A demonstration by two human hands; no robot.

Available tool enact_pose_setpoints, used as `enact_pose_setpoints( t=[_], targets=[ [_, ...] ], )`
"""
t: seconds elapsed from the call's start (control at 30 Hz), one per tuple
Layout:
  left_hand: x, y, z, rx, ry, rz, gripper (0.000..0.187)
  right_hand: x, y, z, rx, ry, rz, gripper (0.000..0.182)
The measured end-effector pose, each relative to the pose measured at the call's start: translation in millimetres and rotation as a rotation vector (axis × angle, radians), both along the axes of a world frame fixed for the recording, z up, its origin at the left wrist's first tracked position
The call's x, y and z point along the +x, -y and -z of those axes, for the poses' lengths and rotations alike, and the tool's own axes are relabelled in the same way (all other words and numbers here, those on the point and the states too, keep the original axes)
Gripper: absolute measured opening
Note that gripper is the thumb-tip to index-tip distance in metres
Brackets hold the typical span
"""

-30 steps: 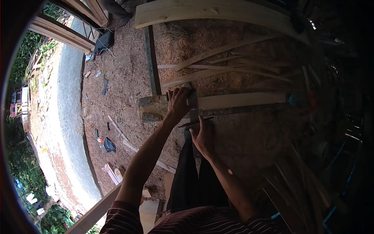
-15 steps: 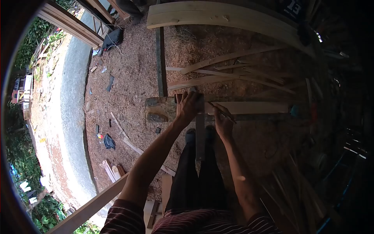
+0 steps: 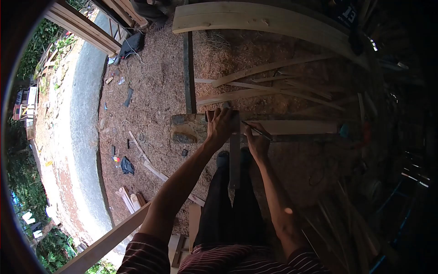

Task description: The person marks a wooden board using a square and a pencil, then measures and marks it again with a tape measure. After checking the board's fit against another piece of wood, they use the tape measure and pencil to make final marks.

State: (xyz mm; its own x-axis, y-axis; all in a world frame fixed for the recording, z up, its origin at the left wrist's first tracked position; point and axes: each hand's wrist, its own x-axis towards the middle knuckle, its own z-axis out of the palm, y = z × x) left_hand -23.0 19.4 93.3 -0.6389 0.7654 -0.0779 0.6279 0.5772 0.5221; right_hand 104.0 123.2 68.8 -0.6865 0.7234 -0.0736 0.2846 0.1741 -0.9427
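Note:
Across the workbench (image 3: 200, 122) lies a long wooden board (image 3: 301, 127). My left hand (image 3: 220, 127) is closed over the board's left part, pressing a try square (image 3: 234, 160) against it. The square's long flat blade crosses the board and sticks out toward my legs; its other end is partly hidden by my fingers. My right hand (image 3: 258, 142) pinches a slim pencil (image 3: 259, 131). The pencil's tip is right at the board's face, just to the right of the square's blade.
Beyond the bench, thin wooden strips (image 3: 273, 91) lie on the shavings-covered ground, with a wide plank (image 3: 255, 16) farther off. A person's foot (image 3: 159, 23) shows at the top. A black bag (image 3: 132, 43) lies at the upper left. Beside my left arm runs a long timber (image 3: 109, 239).
My right hand and the pencil have shifted slightly left, nearer the square's blade, and the pencil lies at a flatter angle. My left hand stays on the square.

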Motion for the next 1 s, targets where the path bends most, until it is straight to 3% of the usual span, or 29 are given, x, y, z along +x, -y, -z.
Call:
enact_pose_setpoints(
  t=[0.13, 0.23, 1.0],
  targets=[
    [-1.2, 0.0, 1.5, 0.047, 0.011, 0.009, 0.071, -1.5, 0.8, -7.3, 0.060, 0.022, -0.024, 0.014],
    [-1.1, 0.0, -3.9, 0.003, 0.006, 0.030, 0.081, -4.1, 2.4, -12.5, 0.067, 0.023, -0.021, 0.015],
    [-1.3, 2.5, 17.0, 0.084, -0.078, 0.022, 0.076, -5.0, 5.5, -14.1, 0.190, 0.016, -0.054, 0.016]
  ],
)
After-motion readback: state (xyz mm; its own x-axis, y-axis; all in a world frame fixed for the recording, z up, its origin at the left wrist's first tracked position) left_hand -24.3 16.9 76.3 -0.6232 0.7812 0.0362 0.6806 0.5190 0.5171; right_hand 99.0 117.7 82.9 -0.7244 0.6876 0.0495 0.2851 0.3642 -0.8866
